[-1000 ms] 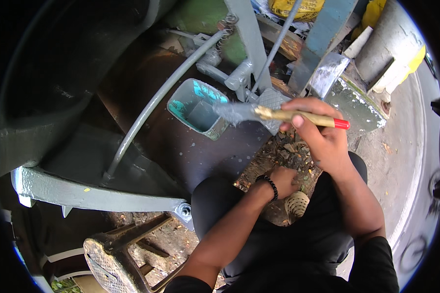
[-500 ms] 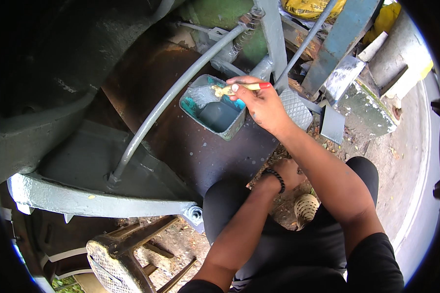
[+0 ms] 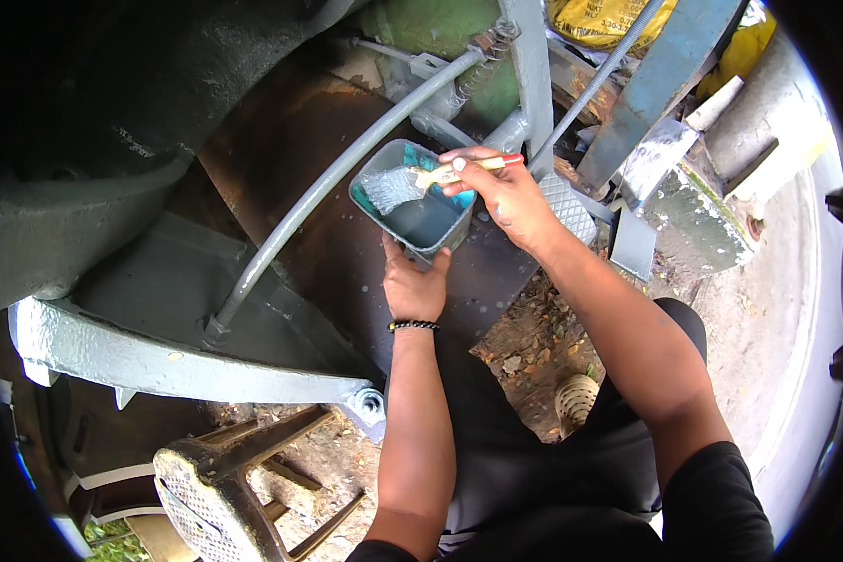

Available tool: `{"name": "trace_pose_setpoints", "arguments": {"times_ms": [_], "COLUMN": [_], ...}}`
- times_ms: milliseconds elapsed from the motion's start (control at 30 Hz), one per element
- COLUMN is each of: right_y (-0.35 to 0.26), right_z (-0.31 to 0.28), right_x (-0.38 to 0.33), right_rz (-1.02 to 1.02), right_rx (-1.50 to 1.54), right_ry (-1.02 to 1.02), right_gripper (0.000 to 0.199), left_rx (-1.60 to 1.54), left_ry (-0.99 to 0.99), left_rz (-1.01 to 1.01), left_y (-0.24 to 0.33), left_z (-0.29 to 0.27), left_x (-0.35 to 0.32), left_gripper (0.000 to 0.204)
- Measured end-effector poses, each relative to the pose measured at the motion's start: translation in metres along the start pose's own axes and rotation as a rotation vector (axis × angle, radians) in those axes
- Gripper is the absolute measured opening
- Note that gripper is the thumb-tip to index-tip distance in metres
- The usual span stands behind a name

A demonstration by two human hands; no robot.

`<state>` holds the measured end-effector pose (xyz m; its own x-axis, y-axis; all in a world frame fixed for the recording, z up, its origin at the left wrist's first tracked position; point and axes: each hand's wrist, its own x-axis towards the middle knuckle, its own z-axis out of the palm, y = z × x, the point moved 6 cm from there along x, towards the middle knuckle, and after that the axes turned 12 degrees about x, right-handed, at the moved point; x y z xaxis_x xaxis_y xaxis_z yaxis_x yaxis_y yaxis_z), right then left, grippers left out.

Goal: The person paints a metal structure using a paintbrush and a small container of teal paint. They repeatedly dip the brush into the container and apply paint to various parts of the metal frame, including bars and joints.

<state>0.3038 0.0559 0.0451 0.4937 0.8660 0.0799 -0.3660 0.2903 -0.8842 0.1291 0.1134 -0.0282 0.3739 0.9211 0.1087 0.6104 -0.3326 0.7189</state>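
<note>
A rectangular plastic container [image 3: 460,231] with grey paint [image 3: 423,222] in its bottom rests on a dark metal plate. Grey and turquoise smears coat its inner walls. My right hand [image 3: 510,201] grips a paintbrush [image 3: 391,188] by its yellowish, red-tipped handle. The brush lies nearly level over the container, its grey-coated bristles at the far left inner wall. At the container's near side is my left hand [image 3: 415,287], fingers and thumb spread around the near corner and closed on it. Its fingertips are partly hidden behind the wall.
The paint-spotted dark metal plate [image 3: 347,253] lies under the container. A curved grey rod [image 3: 314,211] runs just left of it. Grey pedals [image 3: 564,208] stand to the right. A worn stool [image 3: 217,487] is at lower left. Leaf-strewn ground [image 3: 539,361] shows below the plate.
My left hand has come up from between my knees to the near side of the container and taken hold of it. The paintbrush still rests over the container in my right hand.
</note>
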Motion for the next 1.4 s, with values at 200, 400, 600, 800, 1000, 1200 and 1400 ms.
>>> {"name": "trace_pose_setpoints", "arguments": {"times_ms": [200, 400, 600, 800, 1000, 1200, 1400], "right_y": [0.003, 0.019, 0.034, -0.002, 0.023, 0.049, 0.058], "right_z": [0.002, 0.022, 0.055, 0.084, 0.121, 0.115, 0.12], "right_x": [-0.008, -0.01, -0.008, 0.005, 0.015, 0.021, 0.018], "right_rz": [0.025, 0.062, 0.129, -0.117, 0.012, 0.065, 0.047], "right_rx": [0.147, 0.142, 0.054, -0.879, -1.282, -1.309, -1.362], "right_ry": [0.012, -0.025, -0.174, -0.258, -0.478, -0.531, -0.507], "right_gripper": [0.034, 0.033, 0.028, 0.026, 0.021, 0.023, 0.023], "left_rx": [-0.079, -0.059, -0.528, 0.066, 0.397, 0.467, 0.326], "left_ry": [-0.068, -0.052, 0.051, -0.093, -0.425, -0.743, -0.686], "left_rz": [-0.029, -0.095, -0.245, -0.197, -0.179, 0.038, 0.309], "left_y": [-0.003, -0.009, -0.029, -0.01, 0.015, 0.041, 0.04], "left_z": [-0.015, -0.034, -0.055, -0.047, -0.027, 0.033, 0.108], "left_x": [0.003, -0.003, -0.019, -0.044, -0.061, -0.083, -0.093], "left_gripper": [0.083, 0.076, 0.068, 0.074, 0.085, 0.069, 0.061]}}
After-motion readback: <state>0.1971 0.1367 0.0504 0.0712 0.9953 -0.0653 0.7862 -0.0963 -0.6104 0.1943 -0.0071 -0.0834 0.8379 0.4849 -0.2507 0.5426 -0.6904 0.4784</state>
